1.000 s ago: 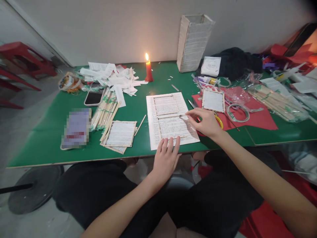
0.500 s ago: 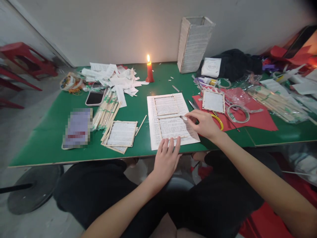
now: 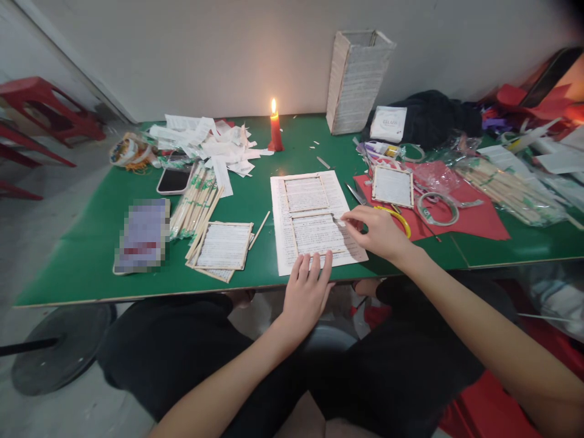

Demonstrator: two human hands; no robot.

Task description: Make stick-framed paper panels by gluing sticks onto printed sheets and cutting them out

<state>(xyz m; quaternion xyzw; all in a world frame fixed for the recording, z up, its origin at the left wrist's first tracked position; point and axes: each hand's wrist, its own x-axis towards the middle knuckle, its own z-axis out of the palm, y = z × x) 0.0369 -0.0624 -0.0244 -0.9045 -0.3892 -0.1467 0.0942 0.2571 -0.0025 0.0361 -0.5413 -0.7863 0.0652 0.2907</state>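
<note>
A printed sheet of paper [image 3: 308, 264] lies on the green table. Two frames of thin wooden sticks rest on it: the far stick frame [image 3: 287, 194] is four-sided, while the near stick frame [image 3: 294, 236] shows no stick along its right side. My left hand [image 3: 310, 283] lies with fingers stretched out over the sheet's near edge, fingertips at the near frame's bottom stick. Thumb and finger of my right hand [image 3: 371, 230] are pinched together at the near frame's upper right corner. A small thing with a dark tip [image 3: 336, 217] pokes out of that pinch; its kind is unclear.
A lit red candle [image 3: 275, 134] stands behind the sheet, near a tall paper-covered box [image 3: 358, 85]. At left lie finished paper panels [image 3: 223, 246], bundled sticks [image 3: 197, 201], a phone [image 3: 174, 181] and paper strips [image 3: 228, 146]. Yellow-handled scissors [image 3: 396, 218] and tape [image 3: 438, 210] lie right.
The dark tip at my right fingers has shifted very slightly left. My left hand stays in place, and the frames on the sheet have not moved.
</note>
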